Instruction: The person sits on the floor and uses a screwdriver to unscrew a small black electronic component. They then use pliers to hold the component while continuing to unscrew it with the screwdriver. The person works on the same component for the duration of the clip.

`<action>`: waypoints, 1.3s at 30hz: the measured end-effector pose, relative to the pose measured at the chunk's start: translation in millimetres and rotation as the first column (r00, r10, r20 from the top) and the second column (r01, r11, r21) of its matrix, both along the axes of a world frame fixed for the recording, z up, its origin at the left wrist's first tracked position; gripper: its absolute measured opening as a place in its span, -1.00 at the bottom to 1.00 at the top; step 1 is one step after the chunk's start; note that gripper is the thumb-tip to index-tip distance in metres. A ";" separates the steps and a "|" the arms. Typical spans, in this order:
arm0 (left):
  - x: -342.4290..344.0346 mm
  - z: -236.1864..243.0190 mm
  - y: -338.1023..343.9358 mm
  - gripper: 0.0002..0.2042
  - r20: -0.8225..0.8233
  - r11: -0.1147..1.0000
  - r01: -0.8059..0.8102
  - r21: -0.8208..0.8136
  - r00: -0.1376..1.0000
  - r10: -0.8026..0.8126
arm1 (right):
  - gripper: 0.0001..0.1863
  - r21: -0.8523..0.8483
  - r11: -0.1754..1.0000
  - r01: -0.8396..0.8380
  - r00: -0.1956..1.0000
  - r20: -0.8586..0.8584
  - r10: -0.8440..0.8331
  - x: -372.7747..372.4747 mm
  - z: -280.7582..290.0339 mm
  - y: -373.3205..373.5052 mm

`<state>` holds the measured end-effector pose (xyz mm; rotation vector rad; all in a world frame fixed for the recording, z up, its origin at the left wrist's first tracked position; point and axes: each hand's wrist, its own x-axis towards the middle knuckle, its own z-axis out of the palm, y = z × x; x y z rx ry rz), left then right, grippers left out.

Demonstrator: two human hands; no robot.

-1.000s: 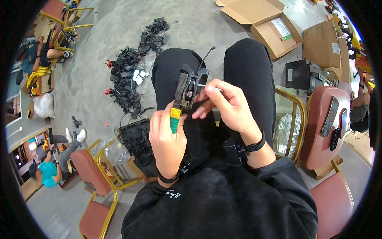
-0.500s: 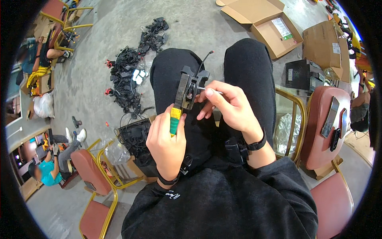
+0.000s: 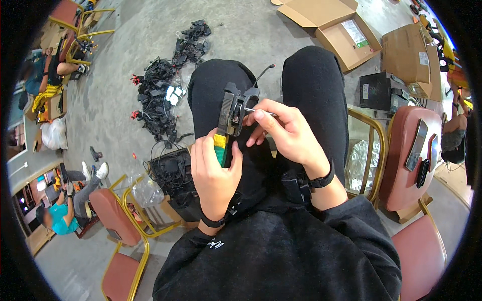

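Note:
Over my lap, my left hand [image 3: 215, 170] is wrapped around the yellow-and-green handle of a black mechanical device [image 3: 232, 111]. The device has a ribbed side and a two-pronged top, and a thin black cable [image 3: 264, 73] with a reddish tip sticks up from it. Between thumb and forefinger, my right hand [image 3: 288, 133] pinches a thin silver rod [image 3: 250, 110] that looks like a hex key. Its tip reaches into the right side of the device; the exact contact point is too small to make out.
A pile of black cabled parts [image 3: 158, 100] lies on the floor ahead to the left. An open cardboard box [image 3: 346, 42] and a black case [image 3: 377, 93] stand ahead right. Beside me on the right, a padded chair [image 3: 401, 175] carries dark flat objects. A person [image 3: 63, 215] sits far left.
The device has tilted and shifted slightly left. My left hand has turned a little, its thumb now farther from the handle. My right hand has edged left with the rod.

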<state>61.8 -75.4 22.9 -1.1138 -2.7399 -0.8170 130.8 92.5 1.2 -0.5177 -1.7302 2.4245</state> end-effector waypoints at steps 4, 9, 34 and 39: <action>-2.5 -5.3 2.1 -0.64 -0.007 1.000 -0.022 -0.015 1.000 0.022 | -0.72 0.066 0.997 0.046 0.999 0.009 -0.046 -3.6 0.6 -2.1; -4.7 -3.9 2.1 -0.66 0.037 0.997 -0.054 -0.061 0.998 0.057 | -0.75 0.054 0.997 0.064 0.998 0.016 -0.065 -5.5 -2.4 -3.6; -12.1 0.5 1.9 -0.69 0.076 0.997 -0.071 -0.016 0.994 0.072 | -0.73 0.430 0.901 0.055 0.984 0.129 -0.122 0.9 10.0 4.5; -10.5 2.7 1.5 -0.68 0.088 0.997 -0.076 -0.023 0.993 0.078 | -0.68 0.285 0.958 -0.009 0.999 0.047 -0.005 -0.4 5.1 -3.9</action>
